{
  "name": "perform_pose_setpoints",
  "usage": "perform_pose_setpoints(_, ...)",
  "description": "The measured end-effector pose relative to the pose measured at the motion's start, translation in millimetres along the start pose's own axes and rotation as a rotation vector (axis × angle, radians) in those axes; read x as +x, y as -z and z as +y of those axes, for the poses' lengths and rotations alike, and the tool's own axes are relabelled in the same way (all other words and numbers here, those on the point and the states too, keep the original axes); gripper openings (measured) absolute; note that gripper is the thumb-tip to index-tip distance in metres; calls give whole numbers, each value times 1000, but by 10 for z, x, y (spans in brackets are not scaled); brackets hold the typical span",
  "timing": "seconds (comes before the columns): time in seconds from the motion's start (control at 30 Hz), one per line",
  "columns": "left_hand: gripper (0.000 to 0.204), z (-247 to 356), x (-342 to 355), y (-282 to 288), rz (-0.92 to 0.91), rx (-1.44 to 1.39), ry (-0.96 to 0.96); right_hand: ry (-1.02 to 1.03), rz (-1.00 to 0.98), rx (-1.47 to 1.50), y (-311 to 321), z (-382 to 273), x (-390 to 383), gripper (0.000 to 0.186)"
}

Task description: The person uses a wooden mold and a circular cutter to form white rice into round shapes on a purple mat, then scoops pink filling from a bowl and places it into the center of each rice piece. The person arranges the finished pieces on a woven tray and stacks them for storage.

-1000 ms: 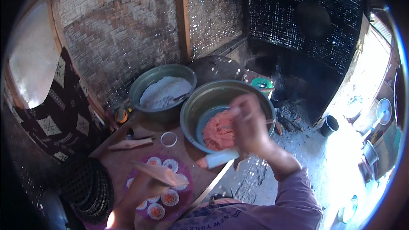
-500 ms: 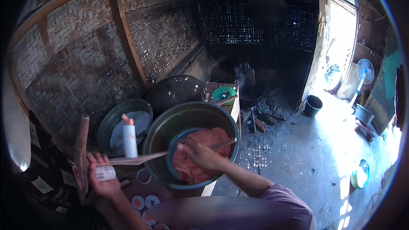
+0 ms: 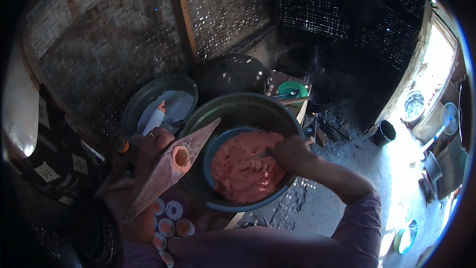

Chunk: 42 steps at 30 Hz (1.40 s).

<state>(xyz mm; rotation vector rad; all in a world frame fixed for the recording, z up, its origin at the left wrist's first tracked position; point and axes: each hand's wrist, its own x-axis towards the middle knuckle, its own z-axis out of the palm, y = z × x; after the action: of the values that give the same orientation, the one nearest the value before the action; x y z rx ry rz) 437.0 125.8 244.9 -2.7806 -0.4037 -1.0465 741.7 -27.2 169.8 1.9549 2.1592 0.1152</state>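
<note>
In the large dark green basin [image 3: 232, 100] sits a mass of soft orange-pink dough [image 3: 243, 178]. My right hand [image 3: 291, 154] is closed at the right side of this dough, around what looks like a thin wooden stick [image 3: 310, 140] whose end shows beyond the hand. Left of the basin, my left hand [image 3: 157, 139] grips a long, flat, pointed wooden piece [image 3: 163, 174], tilted up, with a round tube opening [image 3: 182, 157] facing me. Just behind that hand, a white tube [image 3: 154, 120] topped with orange dough leans before a second basin.
The second green basin [image 3: 133, 109] holds white powder [image 3: 178, 104]. Several round, white-rimmed orange pieces [image 3: 166, 227] lie below my left hand. A large dark rounded vessel [image 3: 230, 72] and a green bowl [image 3: 292, 89] stand behind; a black bucket [image 3: 385, 132] is on the floor.
My left hand has lifted the wooden piece and turned its tube opening toward me. My right hand has shifted right and now grips the stick. The white tube leans more. The view has swung left.
</note>
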Motion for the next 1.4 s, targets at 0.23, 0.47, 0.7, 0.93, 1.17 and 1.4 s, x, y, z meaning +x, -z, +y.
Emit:
perform_pose_setpoints(0.23, 28, -177, -218, -222, 85, -162, 16, 133, 11, -12, -40, 81, 380, 21)
perform_pose_setpoints(0.47, 23, -138, -205, -269, 73, -112, -28, 155, -118, 161, -107, -89, 437, 28)
perform_pose_setpoints(0.7, 22, -231, -246, -354, 51, -115, -62, 3, -122, 384, 364, 142, -58, 38)
perform_pose_setpoints(0.93, 21, -163, -83, -369, 75, -111, -59, 91, -247, 1101, 796, 272, -222, 34)
perform_pose_setpoints(1.17, 23, 219, 176, -369, 28, -16, 91, 87, 670, 35, 996, -336, -244, 21)
perform_pose_setpoints(1.4, 29, 282, 127, -375, -68, -95, 122, 166, 923, -232, 734, -664, -275, 30)
